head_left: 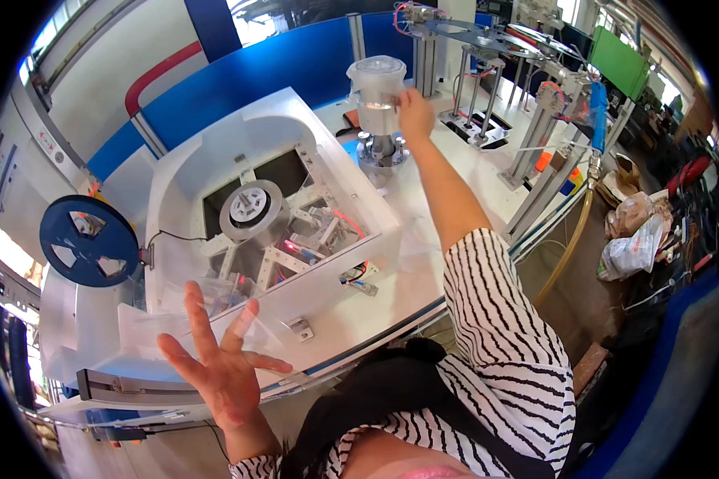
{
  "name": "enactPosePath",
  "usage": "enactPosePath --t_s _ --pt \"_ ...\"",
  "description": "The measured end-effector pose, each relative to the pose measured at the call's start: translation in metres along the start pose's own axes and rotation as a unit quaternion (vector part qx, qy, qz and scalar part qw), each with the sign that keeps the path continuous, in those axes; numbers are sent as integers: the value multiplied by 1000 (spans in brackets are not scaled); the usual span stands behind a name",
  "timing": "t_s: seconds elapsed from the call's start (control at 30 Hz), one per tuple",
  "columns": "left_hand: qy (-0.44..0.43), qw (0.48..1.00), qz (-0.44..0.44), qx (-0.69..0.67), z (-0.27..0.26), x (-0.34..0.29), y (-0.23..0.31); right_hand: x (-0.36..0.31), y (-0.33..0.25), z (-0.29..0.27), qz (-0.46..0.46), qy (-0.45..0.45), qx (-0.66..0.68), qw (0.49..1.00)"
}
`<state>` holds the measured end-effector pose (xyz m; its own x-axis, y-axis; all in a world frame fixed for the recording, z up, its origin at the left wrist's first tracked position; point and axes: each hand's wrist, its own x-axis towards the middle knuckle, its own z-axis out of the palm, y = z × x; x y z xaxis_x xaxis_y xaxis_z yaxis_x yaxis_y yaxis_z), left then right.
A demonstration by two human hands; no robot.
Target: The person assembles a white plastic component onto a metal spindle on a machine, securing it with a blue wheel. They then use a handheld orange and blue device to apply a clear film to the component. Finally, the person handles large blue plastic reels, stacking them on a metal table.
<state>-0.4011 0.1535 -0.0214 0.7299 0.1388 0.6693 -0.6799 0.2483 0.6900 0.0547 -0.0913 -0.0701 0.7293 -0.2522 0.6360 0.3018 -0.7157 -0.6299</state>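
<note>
My left hand [224, 371] is raised over the near left edge of the white machine table, fingers spread, holding nothing. My right arm stretches forward. My right hand [415, 118] is closed at the right side of a clear plastic cylinder [377, 116], which has a translucent cover on top. What its fingertips grip is too small to make out. The cylinder stands above a round metal base [382, 156]. Left of it sits a white housing [295, 112] with a cut-out, where a round metal hub [252, 209] shows among brackets and small lit sensors.
A dark blue reel [88, 239] stands at the left of the housing. Blue panels [256, 64] line the back. At the right rise metal posts with discs and a blue tube [597, 116], above a yellow hose [571, 247]. Bags [635, 247] lie on the floor.
</note>
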Motion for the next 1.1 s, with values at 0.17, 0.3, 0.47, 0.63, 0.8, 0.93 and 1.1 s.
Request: enactPosePath --t_s 0.17,0.3,0.47,0.63,0.8,0.93,1.1 --pt "5 1000 25 -3 9 18 -17 31 -6 -10 70 72 301 948" --pt "17 998 58 1 18 33 -23 69 -39 -25 -13 127 106 986" --pt "61 997 36 41 11 37 -29 123 -96 8 -118 35 -106 987" --pt "80 995 33 50 11 47 -35 92 -224 77 -383 -211 90 895" --pt "84 992 50 79 4 32 -21 32 -294 22 -370 -32 374 850" --pt "76 995 51 49 7 27 -24 6 -186 -53 -448 222 276 821" --pt "-19 999 33 -25 7 16 -33 -57 40 -75 -231 264 53 935"
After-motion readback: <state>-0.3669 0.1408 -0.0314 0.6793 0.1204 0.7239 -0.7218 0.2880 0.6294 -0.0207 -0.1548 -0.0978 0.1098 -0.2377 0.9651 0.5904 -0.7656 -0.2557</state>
